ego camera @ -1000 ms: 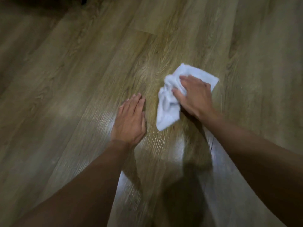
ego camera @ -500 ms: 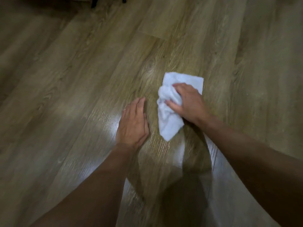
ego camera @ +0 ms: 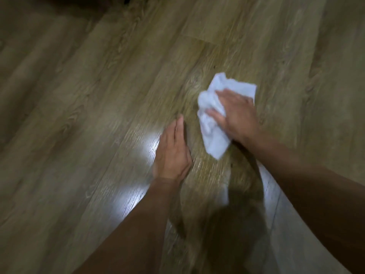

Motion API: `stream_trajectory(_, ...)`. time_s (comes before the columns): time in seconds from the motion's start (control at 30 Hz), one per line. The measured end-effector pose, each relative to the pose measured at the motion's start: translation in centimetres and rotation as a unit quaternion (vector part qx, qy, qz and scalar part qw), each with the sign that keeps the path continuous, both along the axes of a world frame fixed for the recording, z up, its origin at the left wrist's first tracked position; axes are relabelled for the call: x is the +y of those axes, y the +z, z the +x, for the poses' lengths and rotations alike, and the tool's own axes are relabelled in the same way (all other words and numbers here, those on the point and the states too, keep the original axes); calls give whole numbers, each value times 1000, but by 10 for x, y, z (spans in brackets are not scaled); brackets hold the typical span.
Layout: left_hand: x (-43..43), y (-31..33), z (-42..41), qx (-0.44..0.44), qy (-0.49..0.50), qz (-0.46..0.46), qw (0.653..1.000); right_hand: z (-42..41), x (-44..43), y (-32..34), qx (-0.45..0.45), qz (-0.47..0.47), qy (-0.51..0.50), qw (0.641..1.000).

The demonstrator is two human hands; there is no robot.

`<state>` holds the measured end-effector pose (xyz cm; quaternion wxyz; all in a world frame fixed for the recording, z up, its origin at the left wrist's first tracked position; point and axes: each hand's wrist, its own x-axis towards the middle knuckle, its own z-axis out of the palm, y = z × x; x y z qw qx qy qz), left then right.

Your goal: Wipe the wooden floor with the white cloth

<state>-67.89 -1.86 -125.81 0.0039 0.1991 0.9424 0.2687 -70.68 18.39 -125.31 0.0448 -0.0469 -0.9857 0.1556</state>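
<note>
The right hand (ego camera: 237,115) is pressing on the crumpled white cloth (ego camera: 214,141), fingers lying fairly flat across it, though in this blur I'm not seeing whether the thumb is pinching a fold. The cloth is lying on the brown wood-grain plank floor (ego camera: 98,95), its long axis running away from the person. The left hand (ego camera: 171,153) is resting flat and relaxed just left of the cloth, apart from it, likely blocking any leftward stroke, with a bright glare patch (ego camera: 146,147) lying beyond.
</note>
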Motion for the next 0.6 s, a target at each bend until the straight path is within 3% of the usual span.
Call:
stream_trajectory(0.1,1,-1,-1,-6,4,13,1000,-49,-30,-2,-77,0,-67,995)
stream_trajectory(0.17,0,-2,-1,-4,6,20,1000,-48,-50,-3,-82,-11,-23,996)
stream_trajectory(0.3,-1,-5,-1,-4,9,28,1000,38,-37,-7,23,14,84,996)
stream_trajectory(0.4,-1,-3,-1,7,-4,-16,1000,62,9,-4,6,-17,139,990)
stream_trajectory(0.53,-1,-1,-2,4,-20,-49,999,4,25,6,18,-51,-105,993)
stream_trajectory(0.6,0,-3,0,20,-19,-55,998,-2,4,1,-27,-49,-144,988)
